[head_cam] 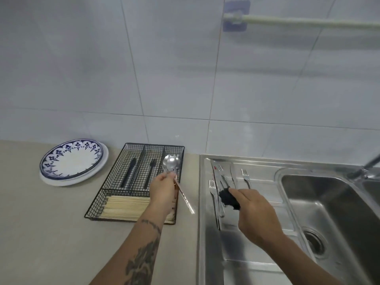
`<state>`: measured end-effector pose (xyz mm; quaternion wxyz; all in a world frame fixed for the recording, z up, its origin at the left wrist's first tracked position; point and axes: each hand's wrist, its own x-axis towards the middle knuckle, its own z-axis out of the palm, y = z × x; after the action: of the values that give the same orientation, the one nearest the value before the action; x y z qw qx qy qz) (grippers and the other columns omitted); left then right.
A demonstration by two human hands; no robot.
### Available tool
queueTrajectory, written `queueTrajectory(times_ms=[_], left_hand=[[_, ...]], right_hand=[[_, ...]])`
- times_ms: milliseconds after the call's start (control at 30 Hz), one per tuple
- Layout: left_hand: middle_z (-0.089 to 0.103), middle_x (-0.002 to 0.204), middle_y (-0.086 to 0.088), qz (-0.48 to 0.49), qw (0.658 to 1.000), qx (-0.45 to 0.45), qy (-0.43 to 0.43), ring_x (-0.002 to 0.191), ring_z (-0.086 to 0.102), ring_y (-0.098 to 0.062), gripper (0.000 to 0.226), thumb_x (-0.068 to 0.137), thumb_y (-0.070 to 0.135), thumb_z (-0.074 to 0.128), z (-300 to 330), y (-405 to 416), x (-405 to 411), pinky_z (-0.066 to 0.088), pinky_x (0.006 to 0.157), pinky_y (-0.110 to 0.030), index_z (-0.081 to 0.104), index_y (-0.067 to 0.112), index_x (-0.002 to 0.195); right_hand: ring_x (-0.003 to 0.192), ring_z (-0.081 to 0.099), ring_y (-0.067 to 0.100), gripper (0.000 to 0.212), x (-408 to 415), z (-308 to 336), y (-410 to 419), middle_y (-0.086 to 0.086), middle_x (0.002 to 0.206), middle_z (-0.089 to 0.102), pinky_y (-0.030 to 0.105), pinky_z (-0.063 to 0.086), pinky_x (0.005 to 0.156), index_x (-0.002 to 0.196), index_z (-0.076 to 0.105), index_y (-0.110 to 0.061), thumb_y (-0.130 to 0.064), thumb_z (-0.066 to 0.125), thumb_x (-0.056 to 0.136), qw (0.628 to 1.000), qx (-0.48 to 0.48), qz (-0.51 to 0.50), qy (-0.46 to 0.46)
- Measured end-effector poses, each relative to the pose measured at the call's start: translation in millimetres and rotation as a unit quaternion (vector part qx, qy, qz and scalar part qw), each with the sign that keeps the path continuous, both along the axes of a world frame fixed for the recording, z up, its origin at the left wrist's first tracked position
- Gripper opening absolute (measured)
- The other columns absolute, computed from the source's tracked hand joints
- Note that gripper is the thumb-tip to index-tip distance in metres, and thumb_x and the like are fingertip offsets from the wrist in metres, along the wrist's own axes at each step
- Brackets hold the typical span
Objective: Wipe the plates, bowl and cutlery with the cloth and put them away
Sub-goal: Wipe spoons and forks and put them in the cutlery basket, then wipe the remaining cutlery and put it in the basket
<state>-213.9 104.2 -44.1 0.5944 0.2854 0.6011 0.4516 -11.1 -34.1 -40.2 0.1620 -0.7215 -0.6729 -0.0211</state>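
Note:
My left hand point(162, 189) pinches a silver spoon point(171, 162) by its neck, the bowl over the right-hand compartment of the black wire cutlery tray point(115, 177); its copper handle points back toward me. My right hand point(255, 212) grips a dark cloth point(228, 198) over the sink's draining board, just above several forks and knives point(221, 177) lying there. One fork point(245, 176) lies apart to the right. A blue-patterned plate point(71, 158) is stacked on a white plate at the far left of the counter.
The tray holds black cutlery point(129, 171) in its back compartments and pale chopsticks point(125, 206) in the front one. The steel sink basin point(329, 204) with a drain lies right of the draining board. A tap point(368, 165) and a wall rail point(298, 20) are at the right.

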Motion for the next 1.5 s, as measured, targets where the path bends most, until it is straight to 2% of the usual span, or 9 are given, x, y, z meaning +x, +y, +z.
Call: queueTrajectory(times_ms=[233, 600, 733, 867, 1100, 1233, 1300, 1400, 1500], left_hand=[[0.066, 0.091, -0.005, 0.002, 0.980, 0.037, 0.195, 0.061, 0.053, -0.013, 0.020, 0.096, 0.021, 0.062, -11.1, 75.1, -44.8, 0.044, 0.051, -0.027, 0.060, 0.016, 0.115], [0.067, 0.099, -0.008, -0.045, 0.964, 0.015, 0.262, 0.051, 0.043, -0.008, 0.037, 0.088, -0.005, 0.050, -37.4, 118.4, -42.8, 0.035, 0.040, -0.021, 0.062, 0.016, 0.116], [0.067, 0.114, -0.005, -0.128, 0.920, 0.042, 0.367, 0.067, 0.060, -0.012, 0.042, 0.088, -0.004, 0.052, -39.7, 118.5, -44.2, 0.049, 0.052, -0.024, 0.065, 0.014, 0.124], [0.060, 0.097, 0.000, -0.207, 0.870, 0.061, 0.443, 0.063, 0.058, -0.013, 0.049, 0.086, -0.008, 0.053, -38.0, 108.0, -39.3, 0.046, 0.047, -0.022, 0.058, 0.016, 0.129], [0.061, 0.104, 0.003, -0.176, 0.807, 0.275, 0.492, 0.092, 0.058, -0.016, 0.020, 0.090, 0.008, 0.056, -19.0, 49.5, 18.7, 0.055, 0.082, -0.038, 0.066, 0.017, 0.105], [0.058, 0.106, 0.008, -0.296, 0.815, 0.191, 0.461, 0.097, 0.054, -0.011, 0.021, 0.093, 0.042, 0.058, -50.7, -22.9, 86.1, 0.053, 0.089, -0.036, 0.060, 0.026, 0.107], [0.055, 0.116, 0.005, -0.325, 0.772, 0.158, 0.523, 0.108, 0.047, -0.016, 0.033, 0.092, 0.049, 0.055, -68.5, -42.0, 104.3, 0.045, 0.096, -0.037, 0.057, 0.026, 0.116], [0.049, 0.124, 0.000, -0.312, 0.725, 0.169, 0.591, 0.115, 0.040, -0.020, 0.039, 0.092, 0.048, 0.054, -76.1, -52.8, 112.9, 0.037, 0.099, -0.037, 0.052, 0.024, 0.122], [0.047, 0.123, -0.001, -0.291, 0.736, 0.152, 0.592, 0.115, 0.040, -0.021, 0.034, 0.092, 0.036, 0.054, -74.4, -51.9, 113.1, 0.037, 0.098, -0.037, 0.052, 0.021, 0.122]], right_hand=[[0.085, 0.063, 0.023, 0.062, -13.1, -23.8, 13.5, -0.003, 0.098, 0.070, 0.035, 0.053, 0.069, 0.114, 0.068, -0.018, 0.000, 0.078, 0.056, 0.997, -0.042, -0.024, 0.055], [0.089, 0.060, 0.023, 0.059, 1.0, -48.5, 26.5, -0.006, 0.104, 0.068, 0.035, 0.053, 0.068, 0.119, 0.065, -0.021, 0.007, 0.066, 0.068, 0.991, -0.050, -0.080, 0.094], [0.092, 0.059, 0.021, 0.057, 4.0, -46.9, 22.4, -0.005, 0.106, 0.068, 0.032, 0.049, 0.070, 0.121, 0.064, -0.023, 0.007, 0.060, 0.073, 0.986, -0.054, -0.106, 0.119], [0.101, 0.056, 0.020, 0.056, 16.8, -45.4, 17.3, -0.004, 0.112, 0.065, 0.032, 0.048, 0.079, 0.127, 0.059, -0.028, 0.001, 0.052, 0.079, 0.980, -0.074, -0.131, 0.128], [0.103, 0.054, 0.017, 0.054, 32.5, -41.5, 6.3, -0.005, 0.114, 0.064, 0.028, 0.045, 0.081, 0.130, 0.057, -0.023, 0.001, 0.051, 0.082, 0.971, -0.050, -0.157, 0.174], [0.105, 0.055, 0.018, 0.054, 37.4, -40.3, -7.2, -0.007, 0.115, 0.063, 0.031, 0.048, 0.085, 0.131, 0.056, -0.023, 0.000, 0.052, 0.082, 0.966, -0.045, -0.153, 0.204], [0.104, 0.057, 0.018, 0.055, 40.2, -38.8, -17.1, -0.007, 0.114, 0.064, 0.031, 0.048, 0.085, 0.129, 0.058, -0.023, 0.001, 0.053, 0.080, 0.966, -0.039, -0.146, 0.211], [0.104, 0.057, 0.015, 0.056, 48.7, -38.1, -33.2, -0.009, 0.114, 0.064, 0.028, 0.047, 0.087, 0.128, 0.059, -0.027, 0.000, 0.052, 0.079, 0.964, -0.038, -0.140, 0.222], [0.106, 0.057, 0.014, 0.054, 57.5, -39.7, -46.9, -0.011, 0.116, 0.064, 0.027, 0.046, 0.089, 0.126, 0.059, -0.029, -0.002, 0.053, 0.080, 0.963, -0.041, -0.143, 0.226]])
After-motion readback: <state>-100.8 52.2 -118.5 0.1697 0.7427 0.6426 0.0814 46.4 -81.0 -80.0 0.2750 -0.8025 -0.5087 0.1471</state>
